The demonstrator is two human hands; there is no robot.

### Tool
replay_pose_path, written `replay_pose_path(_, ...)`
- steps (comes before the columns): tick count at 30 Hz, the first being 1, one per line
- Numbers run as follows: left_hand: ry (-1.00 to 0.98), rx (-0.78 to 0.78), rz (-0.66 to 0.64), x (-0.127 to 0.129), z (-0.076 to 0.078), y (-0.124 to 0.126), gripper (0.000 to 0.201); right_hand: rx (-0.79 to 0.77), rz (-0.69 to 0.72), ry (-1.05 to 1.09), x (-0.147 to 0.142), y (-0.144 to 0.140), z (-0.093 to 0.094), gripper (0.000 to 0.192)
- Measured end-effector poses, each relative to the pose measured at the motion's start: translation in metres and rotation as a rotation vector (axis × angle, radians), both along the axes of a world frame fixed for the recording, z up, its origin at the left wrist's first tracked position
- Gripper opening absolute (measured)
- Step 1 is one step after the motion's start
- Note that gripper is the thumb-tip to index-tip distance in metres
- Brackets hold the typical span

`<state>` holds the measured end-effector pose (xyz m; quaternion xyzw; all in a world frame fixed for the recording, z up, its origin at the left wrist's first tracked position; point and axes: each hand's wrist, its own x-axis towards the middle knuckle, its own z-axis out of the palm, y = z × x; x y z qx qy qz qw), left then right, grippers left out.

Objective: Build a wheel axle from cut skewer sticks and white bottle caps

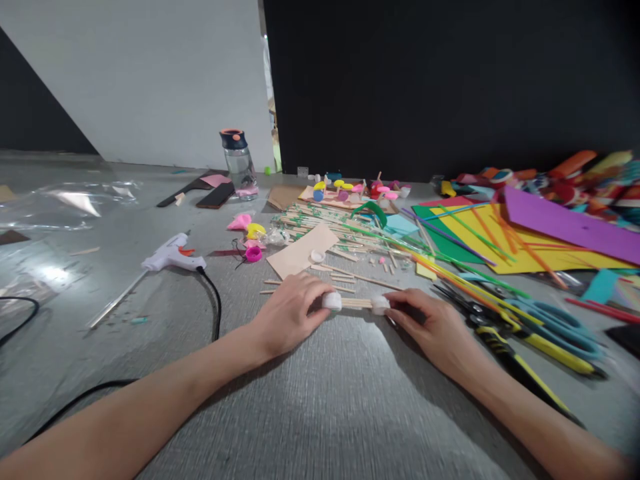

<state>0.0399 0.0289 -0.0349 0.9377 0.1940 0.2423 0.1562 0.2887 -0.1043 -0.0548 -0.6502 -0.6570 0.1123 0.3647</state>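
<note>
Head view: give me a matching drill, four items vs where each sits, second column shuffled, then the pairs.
Items:
1. glue gun
2. water bottle
3. scissors
4. stick with white caps

Places:
A. held between the left hand and the right hand
B. upright at the back, near the white wall
C. lying left of the hands, black cord attached
D. lying right of the hands, blue and yellow handles

Pairs: 1-C, 2-B, 3-D, 4-A
</note>
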Motion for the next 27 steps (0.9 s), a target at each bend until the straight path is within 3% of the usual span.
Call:
replay_pose_path(5, -0.009, 0.002, -0.006, 0.000, 0.001, 0.000, 0.020, 0.006, -0.024, -0.011, -0.003, 0.000, 0.001, 0.018)
replay_pose_path(10, -0.116, -0.007, 0.052, -0.003, 0.002, -0.001, 0.036, 0.055, -0.067, -0.030, 0.000, -0.002, 0.004, 0.025)
replay_pose_path(12, -0.192, -0.014, 0.111, -0.004, 0.005, 0.000, 0.027, 0.098, -0.093, -0.039, 0.000, -0.005, 0.007, 0.024)
replay_pose_path(15, -0.288, -0.015, 0.214, -0.005, 0.013, 0.003, 0.019, 0.173, -0.107, -0.050, -0.002, -0.010, 0.013, 0.019)
replay_pose_path(19, -0.318, 0.026, 0.340, -0.008, 0.035, 0.012, 0.019, 0.230, -0.019, -0.064, -0.009, -0.018, 0.019, 0.013)
replay_pose_path(21, -0.253, 0.053, 0.353, -0.011, 0.049, 0.015, 0.018, 0.238, 0.060, -0.070, -0.014, -0.021, 0.022, 0.013)
replay_pose_path(24, -0.014, 0.076, 0.265, -0.018, 0.064, 0.019, 0.007, 0.266, 0.192, -0.084, -0.021, -0.023, 0.024, 0.016)
replay_pose_path(27, 0.215, 0.123, 0.194, -0.025, 0.061, 0.021, 0.004, 0.301, 0.297, -0.107, -0.028, -0.025, 0.025, 0.016)
